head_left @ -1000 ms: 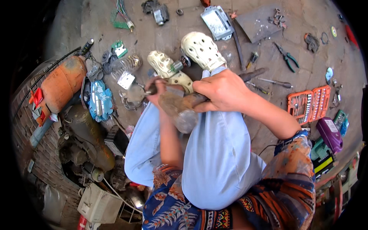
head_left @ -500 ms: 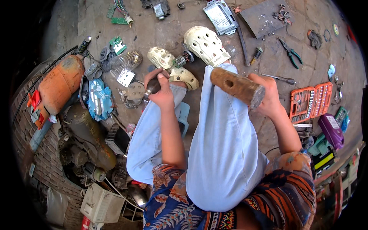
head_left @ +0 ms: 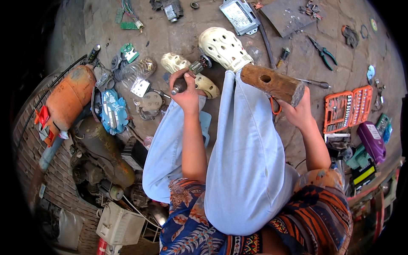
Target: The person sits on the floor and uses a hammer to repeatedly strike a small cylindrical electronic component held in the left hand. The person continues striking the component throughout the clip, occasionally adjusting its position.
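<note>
My left hand point(head_left: 182, 91) is closed around a dark tool point(head_left: 180, 86) with a metal end, above my left leg point(head_left: 163, 157). Just beyond it is a small motor rotor point(head_left: 196, 66); whether they join is unclear. My right hand point(head_left: 293, 108) grips a brown, hammer-like block point(head_left: 272, 81) with a hole and a worn grey end, over my raised right knee. An orange loop point(head_left: 275, 106) shows beside those fingers, its other part hidden. My cream perforated clogs point(head_left: 221, 44) are beyond my hands.
An orange socket set point(head_left: 359, 106), pliers point(head_left: 323, 55), screwdriver point(head_left: 316, 84) and purple jug point(head_left: 370, 140) lie right. A grey electronic module point(head_left: 238, 17) lies ahead. An orange cylinder point(head_left: 70, 97), blue plastic-wrapped parts point(head_left: 114, 111), clear bottle point(head_left: 136, 72) and machine parts crowd the left.
My hands, together a second ago, have moved apart. The brown block has swung up and right from over the left hand. My left hand sits slightly higher than half a second ago.
</note>
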A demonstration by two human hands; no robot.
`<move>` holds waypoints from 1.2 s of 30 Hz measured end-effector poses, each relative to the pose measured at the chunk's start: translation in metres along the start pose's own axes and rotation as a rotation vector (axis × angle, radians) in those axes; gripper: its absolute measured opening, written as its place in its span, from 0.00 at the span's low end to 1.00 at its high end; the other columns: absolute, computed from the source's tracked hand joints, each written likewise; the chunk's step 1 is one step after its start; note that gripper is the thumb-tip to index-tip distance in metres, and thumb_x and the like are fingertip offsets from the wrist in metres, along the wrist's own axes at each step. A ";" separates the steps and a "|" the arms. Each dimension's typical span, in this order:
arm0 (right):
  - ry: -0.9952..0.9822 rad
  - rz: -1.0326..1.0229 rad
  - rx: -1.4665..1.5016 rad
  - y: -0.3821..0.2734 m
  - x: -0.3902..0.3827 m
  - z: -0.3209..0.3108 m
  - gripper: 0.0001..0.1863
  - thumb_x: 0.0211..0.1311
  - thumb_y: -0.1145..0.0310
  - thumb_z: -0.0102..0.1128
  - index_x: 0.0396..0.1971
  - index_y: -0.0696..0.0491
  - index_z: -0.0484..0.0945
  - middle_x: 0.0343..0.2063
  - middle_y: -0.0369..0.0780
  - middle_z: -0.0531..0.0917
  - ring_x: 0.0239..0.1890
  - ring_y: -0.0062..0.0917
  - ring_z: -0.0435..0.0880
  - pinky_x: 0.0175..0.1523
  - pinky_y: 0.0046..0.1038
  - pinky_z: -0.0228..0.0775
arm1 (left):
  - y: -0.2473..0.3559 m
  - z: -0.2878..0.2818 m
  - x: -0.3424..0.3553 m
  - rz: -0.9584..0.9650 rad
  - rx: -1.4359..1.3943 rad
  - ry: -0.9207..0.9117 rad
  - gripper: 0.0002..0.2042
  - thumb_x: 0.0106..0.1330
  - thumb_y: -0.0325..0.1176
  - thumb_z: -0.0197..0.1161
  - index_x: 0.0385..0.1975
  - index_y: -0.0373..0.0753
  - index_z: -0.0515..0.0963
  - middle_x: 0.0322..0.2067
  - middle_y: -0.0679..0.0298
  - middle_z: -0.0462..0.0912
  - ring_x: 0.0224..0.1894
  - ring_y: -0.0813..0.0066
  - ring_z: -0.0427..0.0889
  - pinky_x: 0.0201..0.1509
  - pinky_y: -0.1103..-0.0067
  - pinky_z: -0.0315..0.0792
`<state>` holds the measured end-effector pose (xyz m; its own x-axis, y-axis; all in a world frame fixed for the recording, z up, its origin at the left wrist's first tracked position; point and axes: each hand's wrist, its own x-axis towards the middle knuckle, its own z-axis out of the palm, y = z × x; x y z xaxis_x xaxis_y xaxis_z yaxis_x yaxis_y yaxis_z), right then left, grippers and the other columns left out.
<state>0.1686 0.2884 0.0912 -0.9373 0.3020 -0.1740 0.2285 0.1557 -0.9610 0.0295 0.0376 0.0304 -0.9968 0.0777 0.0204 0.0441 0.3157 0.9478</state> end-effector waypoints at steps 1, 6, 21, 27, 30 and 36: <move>-0.005 -0.003 -0.008 0.000 0.001 0.000 0.12 0.47 0.75 0.56 0.34 0.60 0.77 0.22 0.48 0.78 0.25 0.43 0.79 0.32 0.29 0.71 | 0.000 0.000 0.000 -0.008 -0.014 0.002 0.05 0.61 0.20 0.56 0.36 0.31 0.74 0.30 0.62 0.76 0.32 0.77 0.76 0.39 0.80 0.72; -0.004 -0.003 -0.016 -0.001 0.002 0.000 0.11 0.46 0.74 0.56 0.33 0.61 0.76 0.21 0.49 0.77 0.24 0.44 0.79 0.31 0.30 0.71 | 0.013 0.010 0.000 -0.080 0.070 -0.017 0.05 0.60 0.20 0.57 0.35 0.31 0.76 0.30 0.63 0.77 0.31 0.78 0.76 0.39 0.81 0.72; 0.066 0.004 -0.001 -0.001 0.001 0.004 0.11 0.49 0.72 0.62 0.35 0.59 0.79 0.22 0.44 0.80 0.24 0.34 0.81 0.32 0.28 0.71 | 0.018 0.019 0.014 -0.090 0.112 0.011 0.04 0.59 0.22 0.58 0.32 0.32 0.77 0.28 0.64 0.78 0.30 0.79 0.76 0.37 0.82 0.72; 0.056 0.022 -0.007 0.000 0.002 0.004 0.11 0.50 0.71 0.62 0.34 0.59 0.79 0.21 0.45 0.80 0.23 0.34 0.80 0.31 0.28 0.71 | 0.012 0.020 0.018 -0.067 0.144 0.019 0.04 0.59 0.23 0.58 0.32 0.31 0.76 0.26 0.63 0.78 0.30 0.79 0.77 0.37 0.82 0.73; 0.048 0.028 -0.020 0.001 0.002 0.004 0.11 0.51 0.71 0.62 0.34 0.60 0.79 0.20 0.45 0.79 0.22 0.34 0.80 0.30 0.28 0.70 | 0.011 0.021 0.017 -0.038 0.164 0.020 0.04 0.59 0.23 0.58 0.32 0.31 0.76 0.27 0.63 0.79 0.30 0.79 0.77 0.37 0.81 0.73; 0.041 0.027 -0.003 0.000 0.004 0.007 0.11 0.52 0.70 0.62 0.33 0.60 0.78 0.20 0.45 0.79 0.21 0.33 0.79 0.30 0.28 0.70 | 0.006 0.022 0.008 -0.041 0.146 0.025 0.04 0.58 0.23 0.58 0.32 0.32 0.77 0.28 0.63 0.79 0.30 0.78 0.77 0.38 0.81 0.72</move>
<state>0.1629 0.2834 0.0892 -0.9192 0.3443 -0.1913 0.2548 0.1494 -0.9554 0.0235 0.0607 0.0289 -0.9992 0.0390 -0.0074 0.0111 0.4526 0.8917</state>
